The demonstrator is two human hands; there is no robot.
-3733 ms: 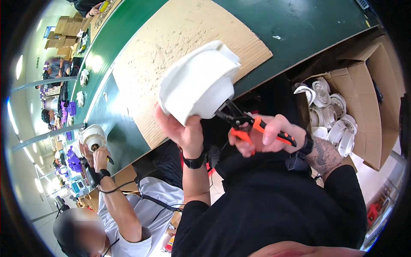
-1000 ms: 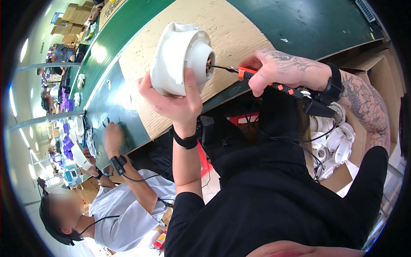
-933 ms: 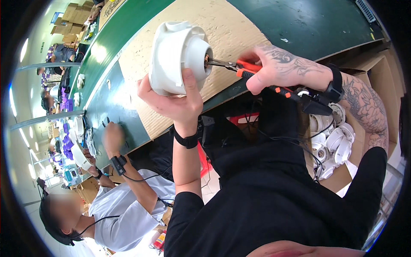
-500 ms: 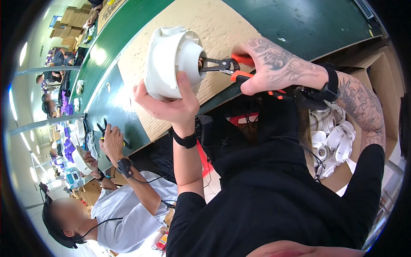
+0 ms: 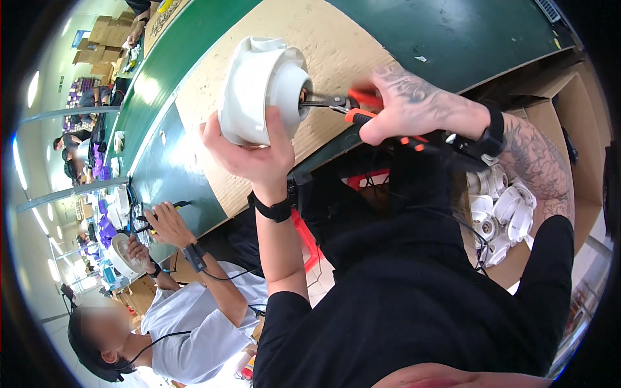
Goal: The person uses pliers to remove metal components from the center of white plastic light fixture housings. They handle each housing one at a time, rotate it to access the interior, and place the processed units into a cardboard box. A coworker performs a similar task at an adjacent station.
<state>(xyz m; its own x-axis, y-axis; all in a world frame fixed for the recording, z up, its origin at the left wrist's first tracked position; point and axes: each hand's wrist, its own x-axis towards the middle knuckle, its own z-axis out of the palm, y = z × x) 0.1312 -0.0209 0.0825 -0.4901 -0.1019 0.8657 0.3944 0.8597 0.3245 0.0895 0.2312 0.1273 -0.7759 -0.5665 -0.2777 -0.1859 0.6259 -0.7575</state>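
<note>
Left hand point(image 5: 255, 158) cupped, thumb up, forearm point(image 5: 281, 255) upright; right hand point(image 5: 414, 107) curled in a grip, its tattooed forearm point(image 5: 533, 158) slanting up leftward.

Bench top point(image 5: 446, 32) was dark green, glossy in patches. A marked tan cardboard sheet point(image 5: 323, 39) lay flat across it; a small white scrap point(image 5: 420, 59) sat right of the sheet.

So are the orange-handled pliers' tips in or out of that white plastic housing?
In: the pliers reach into the round opening of the housing.
</note>
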